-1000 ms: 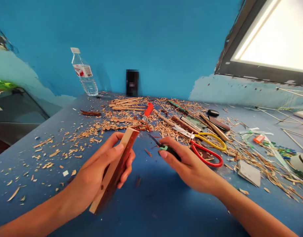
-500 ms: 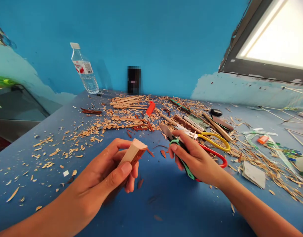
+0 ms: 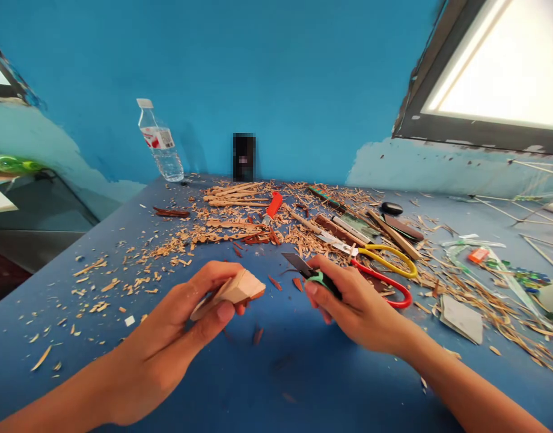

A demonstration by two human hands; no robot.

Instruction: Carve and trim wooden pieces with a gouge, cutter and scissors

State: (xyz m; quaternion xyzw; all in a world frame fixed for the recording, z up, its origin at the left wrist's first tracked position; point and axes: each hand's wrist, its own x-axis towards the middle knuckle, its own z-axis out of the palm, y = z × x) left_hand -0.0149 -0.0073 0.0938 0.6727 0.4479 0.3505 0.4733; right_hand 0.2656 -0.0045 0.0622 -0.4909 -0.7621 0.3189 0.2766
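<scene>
My left hand (image 3: 181,337) grips a short wooden block (image 3: 240,287), pale on its cut faces and reddish underneath. The block's end points to the right, toward the blade. In my right hand (image 3: 348,304) is a utility knife (image 3: 319,279) with a dark and green handle, its blade out and pointing up to the left. A gap lies between blade and block. Just beyond my right hand rest scissors (image 3: 389,260) with one yellow and one red handle loop. Part of the knife's handle is hidden by my fingers.
Wood shavings (image 3: 168,243) cover much of the blue table (image 3: 276,397). Farther back lie a red-handled cutter (image 3: 273,205), several carved sticks (image 3: 235,192) and a dark oval object (image 3: 392,208). A water bottle (image 3: 161,147) stands by the wall. Sandpaper-like squares (image 3: 461,319) lie at right.
My left hand has turned the block so that its end tips more to the right. The knife in my right hand has rotated, its blade now lying flatter and pointing more leftward. The view has shifted slightly.
</scene>
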